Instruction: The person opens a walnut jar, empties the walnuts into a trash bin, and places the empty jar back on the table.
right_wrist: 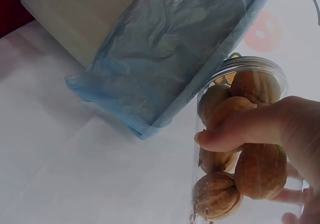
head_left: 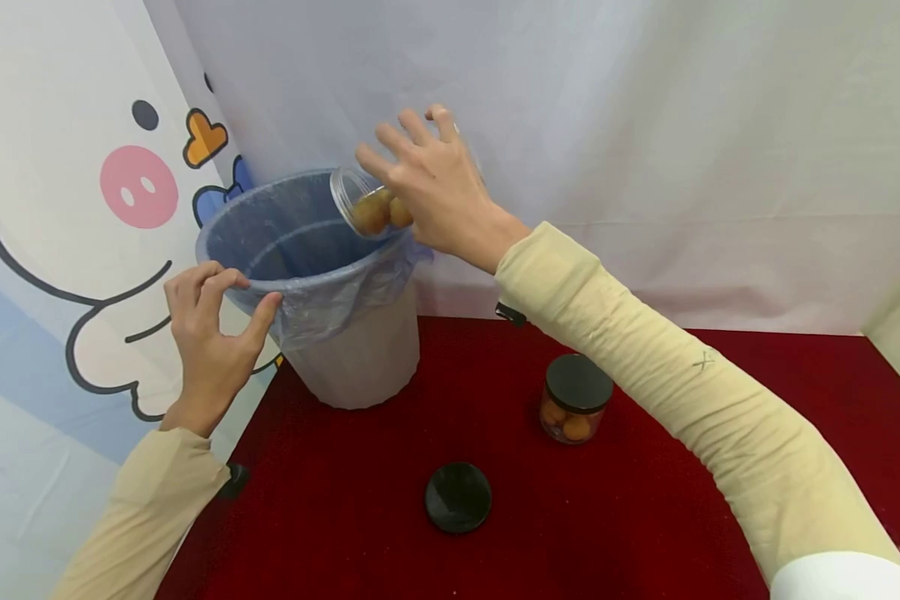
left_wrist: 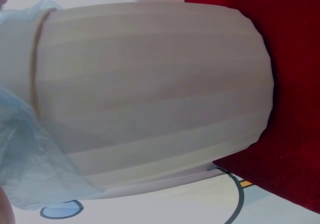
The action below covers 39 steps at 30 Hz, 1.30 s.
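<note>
My right hand (head_left: 438, 187) grips a clear jar (head_left: 347, 196), tipped on its side with its uncapped mouth over the rim of a trash bin (head_left: 360, 358). Several walnuts (right_wrist: 217, 194) lie inside the jar, some close to the mouth, as the right wrist view shows. A thin blue bag (head_left: 322, 308) lines the bin and folds down over its outside. At the bin's near left edge, my left hand (head_left: 213, 333) holds the rim, fingers over the top and thumb outside. Only slivers of that hand show in the left wrist view.
A second jar (head_left: 576, 421) with a black lid and round brown things inside stands on the red cloth (head_left: 330, 500). Nearer to me lies a loose black lid (head_left: 457, 497). A white curtain (head_left: 645, 167) hangs behind; a cartoon-printed sheet (head_left: 52, 225) is at the left.
</note>
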Motion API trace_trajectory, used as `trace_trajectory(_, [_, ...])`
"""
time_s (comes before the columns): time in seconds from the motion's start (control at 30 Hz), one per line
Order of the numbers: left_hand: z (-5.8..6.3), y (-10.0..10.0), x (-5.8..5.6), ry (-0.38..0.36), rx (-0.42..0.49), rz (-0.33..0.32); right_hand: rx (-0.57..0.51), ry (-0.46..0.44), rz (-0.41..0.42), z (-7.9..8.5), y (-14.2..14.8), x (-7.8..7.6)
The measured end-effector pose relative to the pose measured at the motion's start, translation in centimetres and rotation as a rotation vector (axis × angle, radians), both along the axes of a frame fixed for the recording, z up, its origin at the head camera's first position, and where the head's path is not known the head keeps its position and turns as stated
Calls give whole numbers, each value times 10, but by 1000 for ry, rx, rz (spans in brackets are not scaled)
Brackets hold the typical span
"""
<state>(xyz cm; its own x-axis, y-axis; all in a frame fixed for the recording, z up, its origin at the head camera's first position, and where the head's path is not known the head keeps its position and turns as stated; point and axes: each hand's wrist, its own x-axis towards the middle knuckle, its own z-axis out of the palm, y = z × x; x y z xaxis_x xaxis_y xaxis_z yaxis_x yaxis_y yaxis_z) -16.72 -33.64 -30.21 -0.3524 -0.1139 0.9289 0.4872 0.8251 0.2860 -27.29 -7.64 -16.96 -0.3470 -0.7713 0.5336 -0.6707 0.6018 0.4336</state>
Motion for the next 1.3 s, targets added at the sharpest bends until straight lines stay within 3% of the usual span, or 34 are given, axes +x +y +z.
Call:
trace_trajectory(0.2, [0, -1, 1, -4, 4, -5, 10, -35, 6, 5, -3, 4])
trace_trajectory(0.47, [0, -2, 1, 14, 15, -12, 30, -99, -64, 14, -5, 6])
trace_trajectory(1.3, [1, -3, 1, -2, 9, -22, 79, -12, -70, 17, -8, 12])
